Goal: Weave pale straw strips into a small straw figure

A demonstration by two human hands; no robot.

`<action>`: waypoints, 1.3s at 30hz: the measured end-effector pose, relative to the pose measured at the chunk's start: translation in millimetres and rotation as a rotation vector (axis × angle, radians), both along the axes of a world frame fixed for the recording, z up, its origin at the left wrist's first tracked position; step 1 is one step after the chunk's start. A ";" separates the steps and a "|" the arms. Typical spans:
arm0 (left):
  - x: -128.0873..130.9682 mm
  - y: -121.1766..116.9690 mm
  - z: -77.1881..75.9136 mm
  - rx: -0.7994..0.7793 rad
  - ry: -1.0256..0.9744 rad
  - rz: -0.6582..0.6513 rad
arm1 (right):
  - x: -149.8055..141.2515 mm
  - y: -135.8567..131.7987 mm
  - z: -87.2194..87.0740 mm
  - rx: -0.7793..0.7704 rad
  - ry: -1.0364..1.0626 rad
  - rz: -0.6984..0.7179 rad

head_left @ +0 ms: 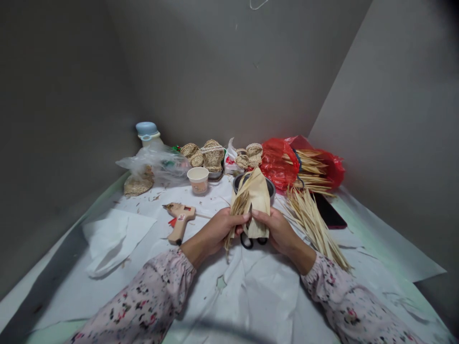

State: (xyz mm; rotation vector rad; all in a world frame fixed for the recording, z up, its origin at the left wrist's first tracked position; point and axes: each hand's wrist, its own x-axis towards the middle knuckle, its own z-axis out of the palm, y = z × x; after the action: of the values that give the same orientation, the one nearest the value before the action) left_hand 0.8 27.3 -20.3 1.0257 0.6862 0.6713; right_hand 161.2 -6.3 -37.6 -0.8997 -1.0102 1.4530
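Both hands meet in front of me over the middle of the table. My left hand [220, 228] is closed on a bunch of thin dried husk strips [239, 203], whose ends hang below the fingers. Thumb and fingers of my right hand [282, 230] pinch a wide, pale piece of dried husk [260, 193] that stands upright beside the strips. Below the hands show the black handles of scissors [246, 242]; their blades are mostly hidden. Behind the husk is a dark round bowl [271, 187], partly covered.
A glue gun [182, 220] and a paper cup [198, 180] lie left, near white tissue [114, 239] and a clear plastic bag [158, 160]. Woven pieces [213, 155] stand behind. Right are loose husk strips [319, 229], a phone [332, 215] and red bags [278, 162].
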 end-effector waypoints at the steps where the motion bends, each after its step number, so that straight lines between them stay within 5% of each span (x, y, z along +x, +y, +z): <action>1: 0.0 0.2 1.1 -0.014 -0.013 0.005 | 0.1 -0.4 1.9 -0.014 0.033 -0.008; 9: -2.3 7.6 5.7 -0.106 -0.089 0.118 | 12.7 0.0 14.7 0.028 0.344 -0.077; 22: -9.5 13.3 15.4 -0.193 -0.392 0.358 | 26.6 9.0 16.8 0.154 0.360 -0.541; 26: -6.2 8.2 16.7 -0.193 -0.270 0.348 | 18.4 8.4 11.2 0.045 0.215 -0.492; 32: 1.8 0.4 6.0 -0.042 -0.102 0.121 | 3.7 2.2 -1.7 0.020 -0.043 -0.119; 39: 2.4 -5.4 4.3 0.058 -0.003 0.064 | 1.3 1.7 -5.3 0.077 -0.200 -0.156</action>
State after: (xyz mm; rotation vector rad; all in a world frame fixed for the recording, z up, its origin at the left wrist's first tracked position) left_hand 3.2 21.9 -15.9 1.0594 0.7033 0.7518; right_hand 162.4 -4.6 -42.9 -1.0583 -1.1093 1.2040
